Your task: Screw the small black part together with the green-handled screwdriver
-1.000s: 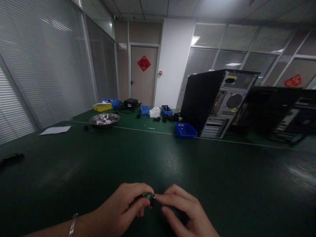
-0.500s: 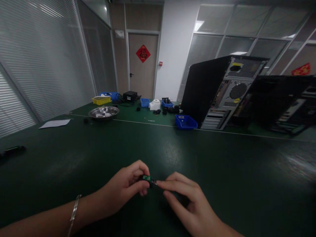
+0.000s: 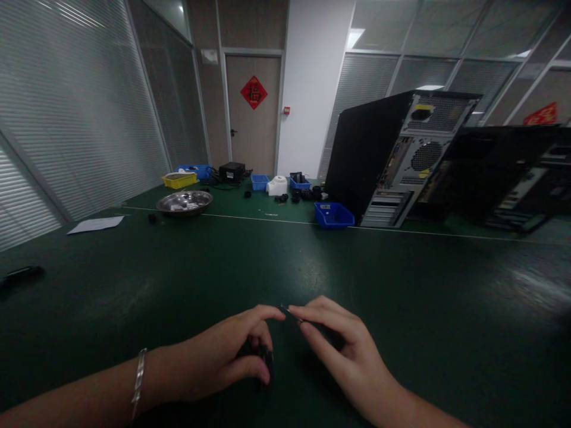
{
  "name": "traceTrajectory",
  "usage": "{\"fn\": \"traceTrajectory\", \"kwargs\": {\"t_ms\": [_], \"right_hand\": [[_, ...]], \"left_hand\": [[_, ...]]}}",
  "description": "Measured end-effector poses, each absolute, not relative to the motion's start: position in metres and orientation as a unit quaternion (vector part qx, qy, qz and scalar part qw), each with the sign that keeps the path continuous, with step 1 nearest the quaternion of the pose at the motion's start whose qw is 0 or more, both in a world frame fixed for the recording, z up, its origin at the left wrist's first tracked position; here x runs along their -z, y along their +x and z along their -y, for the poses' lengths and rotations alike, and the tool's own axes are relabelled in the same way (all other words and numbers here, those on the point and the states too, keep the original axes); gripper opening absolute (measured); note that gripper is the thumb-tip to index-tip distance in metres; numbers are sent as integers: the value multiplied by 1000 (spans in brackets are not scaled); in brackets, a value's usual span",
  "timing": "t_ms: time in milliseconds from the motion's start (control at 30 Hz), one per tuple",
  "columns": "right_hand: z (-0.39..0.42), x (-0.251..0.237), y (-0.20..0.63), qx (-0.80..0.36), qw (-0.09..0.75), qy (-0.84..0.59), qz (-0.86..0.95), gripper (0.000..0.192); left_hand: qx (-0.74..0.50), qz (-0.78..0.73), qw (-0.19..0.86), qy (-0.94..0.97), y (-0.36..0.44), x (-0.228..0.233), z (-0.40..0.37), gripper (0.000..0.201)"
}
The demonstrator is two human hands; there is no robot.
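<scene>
My left hand rests low over the dark green table, its thumb and fingers closed around a small black part that sits against the mat. My right hand is just to the right, its thumb and forefinger pinching a small thin dark piece near the left forefinger tip. A metal bracelet is on my left wrist. The small parts are dim and mostly hidden by the fingers.
A black computer tower stands at the back right with a blue bin before it. A steel bowl, a paper sheet, yellow and blue bins lie farther back. A dark tool lies at far left.
The small green-and-black part held up between both hands has come apart: my left hand has lowered toward the mat with a black part, my right keeps a thin piece. The view tilted down.
</scene>
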State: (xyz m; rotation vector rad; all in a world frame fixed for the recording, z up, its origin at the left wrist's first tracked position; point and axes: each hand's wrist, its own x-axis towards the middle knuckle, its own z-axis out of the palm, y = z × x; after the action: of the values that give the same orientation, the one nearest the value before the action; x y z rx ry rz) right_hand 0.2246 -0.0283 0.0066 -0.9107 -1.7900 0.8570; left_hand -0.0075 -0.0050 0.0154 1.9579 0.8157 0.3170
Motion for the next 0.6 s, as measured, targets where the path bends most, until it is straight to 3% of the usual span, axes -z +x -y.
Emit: {"fn": "traceTrajectory", "kwargs": {"t_ms": [167,433,600], "right_hand": [[29,-5,225,-358,451,-362,733,28],[29,-5,226,-355,441,-369,737,26],[24,-8,228,-316,421,-424,737,22]], "left_hand": [[-128,-311,398,854,-8,-17,4,51],[-185,-285,341,876,-6,-18,4,52],[-159,-305,313,885,-5,-15,6,50]]}}
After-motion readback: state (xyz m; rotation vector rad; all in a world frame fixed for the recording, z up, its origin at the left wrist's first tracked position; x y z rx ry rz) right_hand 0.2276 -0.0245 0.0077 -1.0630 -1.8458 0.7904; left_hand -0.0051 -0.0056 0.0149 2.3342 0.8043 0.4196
